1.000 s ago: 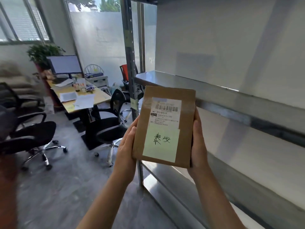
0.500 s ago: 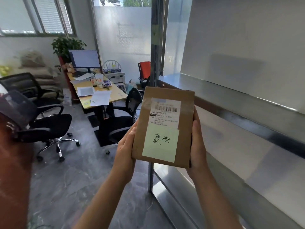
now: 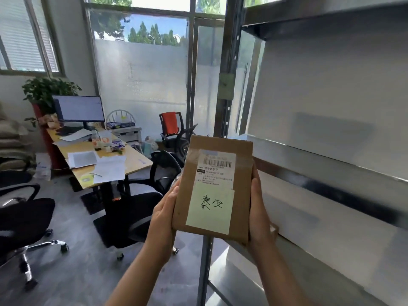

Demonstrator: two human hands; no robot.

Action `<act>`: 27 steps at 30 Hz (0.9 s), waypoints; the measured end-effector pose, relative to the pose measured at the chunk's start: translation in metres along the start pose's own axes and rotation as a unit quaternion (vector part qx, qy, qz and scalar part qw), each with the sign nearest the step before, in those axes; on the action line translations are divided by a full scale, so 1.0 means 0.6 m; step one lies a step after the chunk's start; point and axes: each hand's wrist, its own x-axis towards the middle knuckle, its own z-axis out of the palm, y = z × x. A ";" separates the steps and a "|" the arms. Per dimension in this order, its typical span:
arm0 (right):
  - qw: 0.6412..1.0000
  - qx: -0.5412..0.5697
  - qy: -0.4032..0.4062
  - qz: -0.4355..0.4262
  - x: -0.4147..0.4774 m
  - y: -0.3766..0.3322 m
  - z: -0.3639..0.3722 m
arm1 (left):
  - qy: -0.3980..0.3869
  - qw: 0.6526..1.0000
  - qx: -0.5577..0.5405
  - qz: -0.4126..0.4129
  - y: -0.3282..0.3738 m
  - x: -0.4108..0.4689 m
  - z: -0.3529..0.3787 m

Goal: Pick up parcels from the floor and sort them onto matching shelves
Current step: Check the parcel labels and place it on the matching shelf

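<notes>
- A brown cardboard parcel stands upright in the air in front of the person, clasped between both hands, off the floor and not on any shelf.
- The left hand grasps the parcel's left edge, palm pressed flat to the side.
- The right hand grasps the right edge, fingers wrapped behind the box out of sight.
- A white shipping label with a barcode sits on the upper part of the parcel's face; a pale green note with handwritten characters lies just below it, overlapping its lower edge.
- A metal shelf rack stands to the right, its nearest upright post passing behind the parcel.
- To the left are a desk with papers and a monitor, and black office chairs beside it.
</notes>
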 end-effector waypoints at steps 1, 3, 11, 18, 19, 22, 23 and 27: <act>1.000 0.002 -0.002 -0.001 0.015 0.005 0.019 | -0.010 1.000 -0.006 -0.004 0.008 0.024 -0.016; 1.000 0.018 0.001 -0.009 0.046 0.012 0.048 | -0.032 0.999 -0.017 -0.010 0.021 0.067 -0.044; 0.997 -0.012 0.077 -0.030 0.119 -0.008 0.080 | -0.122 0.990 -0.069 -0.010 0.048 0.180 -0.046; 0.995 -0.025 0.084 -0.039 0.169 -0.055 0.072 | -0.150 0.986 -0.065 0.018 0.059 0.242 -0.002; 0.996 -0.030 0.076 -0.038 0.177 -0.060 0.068 | -0.147 0.987 -0.064 0.018 0.058 0.248 0.005; 0.996 -0.045 0.069 -0.031 0.200 -0.067 0.061 | -0.142 0.988 -0.062 0.010 0.054 0.274 0.016; 0.996 -0.051 0.065 -0.035 0.207 -0.066 0.059 | -0.141 0.988 -0.063 0.008 0.053 0.282 0.018; 0.994 -0.069 0.051 -0.065 0.221 -0.063 0.056 | -0.121 0.990 -0.078 -0.006 0.038 0.301 0.021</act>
